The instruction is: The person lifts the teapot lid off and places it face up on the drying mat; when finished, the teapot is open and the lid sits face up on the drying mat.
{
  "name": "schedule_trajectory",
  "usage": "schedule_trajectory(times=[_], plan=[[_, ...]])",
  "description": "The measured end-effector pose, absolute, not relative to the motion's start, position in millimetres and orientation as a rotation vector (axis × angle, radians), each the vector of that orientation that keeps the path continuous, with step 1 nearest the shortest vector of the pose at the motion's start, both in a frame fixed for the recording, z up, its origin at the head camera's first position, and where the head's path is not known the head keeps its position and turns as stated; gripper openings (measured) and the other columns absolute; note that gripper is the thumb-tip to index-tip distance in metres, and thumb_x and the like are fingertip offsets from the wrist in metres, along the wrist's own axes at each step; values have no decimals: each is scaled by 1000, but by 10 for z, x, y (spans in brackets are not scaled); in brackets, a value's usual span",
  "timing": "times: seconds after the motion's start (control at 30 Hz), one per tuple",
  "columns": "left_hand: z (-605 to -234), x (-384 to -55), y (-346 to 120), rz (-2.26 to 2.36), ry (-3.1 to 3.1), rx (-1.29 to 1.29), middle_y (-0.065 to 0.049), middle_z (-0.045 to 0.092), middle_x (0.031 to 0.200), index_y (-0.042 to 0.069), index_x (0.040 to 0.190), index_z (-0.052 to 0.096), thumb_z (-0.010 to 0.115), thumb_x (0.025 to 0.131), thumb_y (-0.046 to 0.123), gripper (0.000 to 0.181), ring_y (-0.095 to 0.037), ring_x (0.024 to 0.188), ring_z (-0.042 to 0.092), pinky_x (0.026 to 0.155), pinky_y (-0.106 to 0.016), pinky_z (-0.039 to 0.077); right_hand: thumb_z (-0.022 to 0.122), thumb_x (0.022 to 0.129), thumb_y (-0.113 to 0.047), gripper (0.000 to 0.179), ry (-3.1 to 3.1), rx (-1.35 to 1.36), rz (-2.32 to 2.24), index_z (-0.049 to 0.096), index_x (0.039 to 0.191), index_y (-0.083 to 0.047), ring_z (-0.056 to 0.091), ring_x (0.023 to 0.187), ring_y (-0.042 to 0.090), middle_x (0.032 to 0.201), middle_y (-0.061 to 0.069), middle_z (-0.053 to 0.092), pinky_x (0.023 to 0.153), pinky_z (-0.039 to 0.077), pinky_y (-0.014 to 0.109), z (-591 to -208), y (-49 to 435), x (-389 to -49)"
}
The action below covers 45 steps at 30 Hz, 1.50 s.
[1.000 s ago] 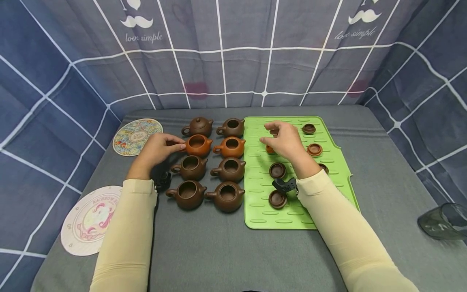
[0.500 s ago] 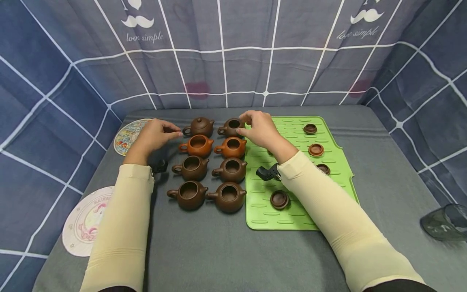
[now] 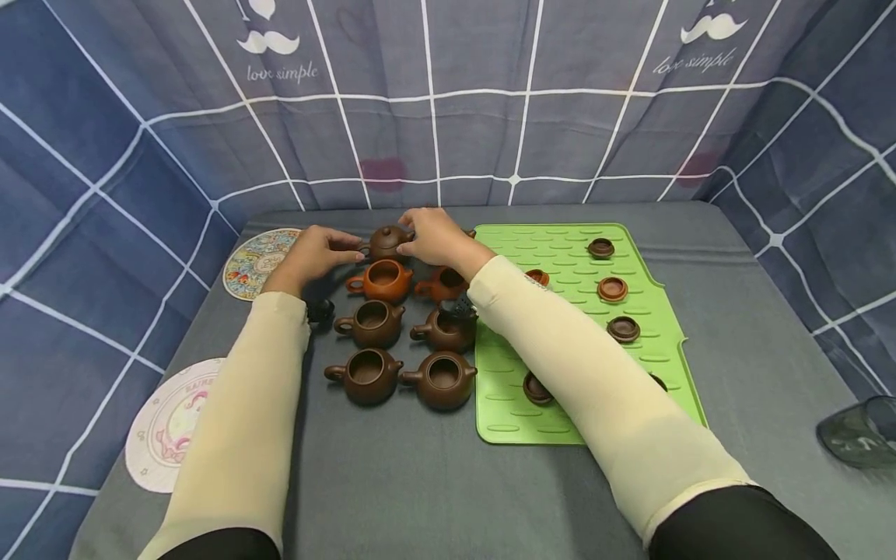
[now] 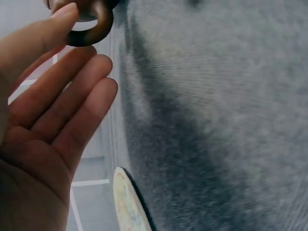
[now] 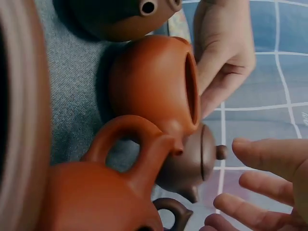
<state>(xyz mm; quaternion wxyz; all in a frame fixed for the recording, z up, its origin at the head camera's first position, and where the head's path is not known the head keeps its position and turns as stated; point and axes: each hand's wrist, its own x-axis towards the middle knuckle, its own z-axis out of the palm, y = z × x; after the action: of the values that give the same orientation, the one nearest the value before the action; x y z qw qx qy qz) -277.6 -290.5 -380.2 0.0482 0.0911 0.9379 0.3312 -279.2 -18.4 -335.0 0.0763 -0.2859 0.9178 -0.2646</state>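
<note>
At the back left of the rows stands a brown lidded teapot (image 3: 387, 243). My left hand (image 3: 316, 253) is at its handle (image 4: 98, 29); in the left wrist view the thumb lies over the handle, with the other fingers behind and below. My right hand (image 3: 437, 237) hovers on the teapot's other side. In the right wrist view its spread fingers (image 5: 260, 185) face the lid knob (image 5: 221, 152), with a small gap between thumb and knob. An orange lidless teapot (image 3: 383, 280) stands just in front. Part of the brown teapot behind the right hand is hidden.
More lidless teapots, such as a brown one (image 3: 369, 377) and an orange one (image 3: 441, 286), stand close together. Several lids (image 3: 612, 289) lie on a green mat (image 3: 504, 424). Two round mats, one colourful (image 3: 241, 268) and one pink (image 3: 157, 439), are at left; a glass (image 3: 857, 434) is at right.
My right hand has moved left from over the green mat, past the back-right teapot, to the lidded teapot. My left hand has shifted from the orange teapot's handle to the lidded teapot's handle.
</note>
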Motion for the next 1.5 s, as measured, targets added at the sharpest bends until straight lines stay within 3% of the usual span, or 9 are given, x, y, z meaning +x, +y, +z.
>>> schedule_trajectory(times=[0.37, 0.7, 0.93, 1.07, 1.27, 1.5], plan=[[-3878, -2776, -2886, 976, 2965, 310, -17, 75, 116, 4, 118, 81, 81, 98, 24, 29, -35, 109, 68, 96, -54, 51, 58, 111, -27, 54, 2711, -957, -491, 44, 160, -8, 41, 146, 33, 157, 12, 49, 119, 31, 43, -3457, -401, -2944], [-3841, -2780, -2854, 929, 3004, 310, -17, 76, 113, 3, 115, 82, 81, 98, 22, 26, -35, 109, 68, 95, -53, 51, 56, 112, -23, 46, 2732, -971, -522, 52, 155, -9, 46, 143, 31, 153, 10, 55, 116, 35, 38, -3431, -483, -2983], [-3822, -2779, -2830, 937, 2987, 281, -16, 77, 112, 5, 114, 83, 81, 98, 22, 24, -34, 106, 69, 91, -52, 53, 63, 109, -24, 30, 2815, -894, -564, 68, 134, -8, 64, 118, 23, 128, 7, 69, 98, 50, 32, -3349, -584, -2977], [-3798, -2773, -2814, 948, 2972, 259, -16, 76, 112, 5, 114, 83, 80, 98, 22, 24, -34, 104, 69, 90, -53, 54, 67, 107, -24, 24, 2864, -804, -561, 72, 126, -10, 67, 108, 20, 121, 4, 70, 90, 53, 32, -3305, -647, -2963], [-3787, -2785, -2801, 939, 2975, 269, -15, 77, 111, 6, 113, 83, 80, 98, 23, 24, -33, 104, 70, 90, -52, 54, 66, 107, -24, 23, 2925, -694, -556, 72, 127, -14, 68, 107, 21, 123, 2, 69, 87, 55, 36, -3306, -681, -2928], [-3791, -2788, -2823, 916, 2988, 295, -17, 77, 110, 3, 113, 82, 81, 98, 20, 24, -35, 103, 69, 89, -53, 54, 53, 113, -19, 14, 2794, -817, -853, 57, 117, -6, 63, 91, 21, 104, 8, 63, 78, 51, 33, -3209, -555, -2798]])
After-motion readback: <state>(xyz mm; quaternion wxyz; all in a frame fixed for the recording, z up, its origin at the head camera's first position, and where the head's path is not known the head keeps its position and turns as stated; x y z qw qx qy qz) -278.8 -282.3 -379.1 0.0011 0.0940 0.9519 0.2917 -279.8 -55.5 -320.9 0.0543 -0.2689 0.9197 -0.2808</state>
